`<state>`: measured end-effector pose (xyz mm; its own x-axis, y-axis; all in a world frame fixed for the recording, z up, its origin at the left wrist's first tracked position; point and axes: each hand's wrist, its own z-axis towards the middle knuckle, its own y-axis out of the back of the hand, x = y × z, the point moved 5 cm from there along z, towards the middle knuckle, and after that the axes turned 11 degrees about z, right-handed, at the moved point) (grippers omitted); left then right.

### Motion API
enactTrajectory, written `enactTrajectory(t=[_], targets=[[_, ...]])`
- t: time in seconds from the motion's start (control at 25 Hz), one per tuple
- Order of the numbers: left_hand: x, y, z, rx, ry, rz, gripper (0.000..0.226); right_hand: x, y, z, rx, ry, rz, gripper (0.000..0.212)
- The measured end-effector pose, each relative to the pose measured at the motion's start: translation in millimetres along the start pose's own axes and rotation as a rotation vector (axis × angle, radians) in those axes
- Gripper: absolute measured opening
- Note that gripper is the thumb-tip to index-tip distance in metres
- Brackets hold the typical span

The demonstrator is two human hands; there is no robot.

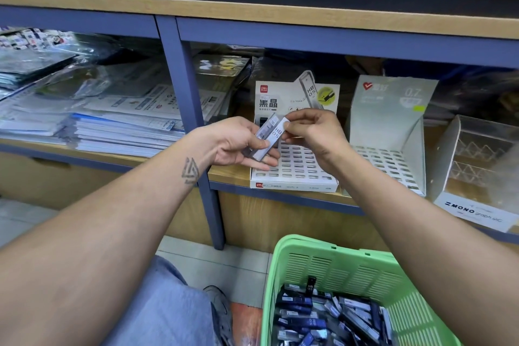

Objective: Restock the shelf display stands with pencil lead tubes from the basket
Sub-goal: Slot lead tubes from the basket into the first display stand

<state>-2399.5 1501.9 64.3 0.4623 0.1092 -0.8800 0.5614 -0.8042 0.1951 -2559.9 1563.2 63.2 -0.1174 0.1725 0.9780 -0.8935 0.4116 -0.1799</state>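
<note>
My left hand (238, 143) holds a small bunch of pencil lead tubes (266, 137), grey-white and marked HB 0.5. My right hand (311, 132) pinches the top end of the front tube with thumb and forefinger. Both hands hover just above the white display stand (295, 174), whose grid of slots looks mostly bare. A second grey stand (390, 154) marked 0.7 sits to its right, its slots showing too. The green basket (351, 267) at the bottom right holds several dark and blue lead tubes (323, 317).
A clear acrylic MONO stand (477, 174) is at the far right of the shelf. Stacks of plastic-wrapped paper goods (98, 121) fill the left shelf bay. A blue upright post (196, 126) divides the bays. My knee and shoe are below, on a tiled floor.
</note>
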Motion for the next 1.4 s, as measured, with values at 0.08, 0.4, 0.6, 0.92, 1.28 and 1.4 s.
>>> enactTrajectory(t=[0.08, 0.4, 0.6, 0.92, 1.28, 1.4], targets=[[0, 1, 1, -0.002, 0.000, 0.019, 0.022, 2, 0, 0, -0.004, 0.015, -0.042, 0.010], [-1, 41, 17, -0.638, 0.016, 0.452, 0.027, 9, 4, 16, -0.119, 0.279, -0.506, 0.011], [1, 30, 23, -0.641, 0.047, 0.512, 0.035, 7, -12, 14, -0.033, 0.379, -0.731, 0.013], [7, 27, 31, -0.610, 0.064, 0.584, 0.034, -2, -18, 27, 0.063, 0.374, -0.800, 0.009], [9, 29, 30, -0.590, 0.061, 0.567, 0.038, -15, -16, 23, 0.036, 0.417, -0.963, 0.028], [2, 35, 25, -0.601, 0.056, 0.524, 0.029, -8, -15, 17, 0.013, 0.383, -0.928, 0.034]])
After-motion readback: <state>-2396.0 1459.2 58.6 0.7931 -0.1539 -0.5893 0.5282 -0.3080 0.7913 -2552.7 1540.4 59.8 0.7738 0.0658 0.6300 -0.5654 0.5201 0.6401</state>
